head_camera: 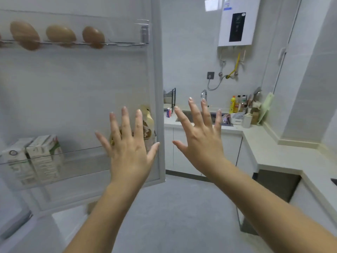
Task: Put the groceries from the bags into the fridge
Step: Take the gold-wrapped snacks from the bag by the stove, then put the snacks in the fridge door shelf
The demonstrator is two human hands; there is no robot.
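Observation:
The open fridge door (156, 92) fills the left of the head view. Its upper rack (73, 43) carries three brown eggs (61, 35). The lower clear door shelf (51, 157) holds two white-and-green cartons (43, 154) at the left and a yellow-brown packet (148, 123) at the right. My left hand (127, 148) is raised in front of that packet, fingers spread straight, holding nothing. My right hand (200, 139) is up beside it, right of the door's edge, fingers also spread and empty. No bags are in view.
A white counter (284, 154) runs along the right, with a sink and tap (204, 94), bottles (235, 105) and a white container (237, 119) at the back. A water heater (237, 22) hangs on the wall. Grey floor (173, 207) lies below.

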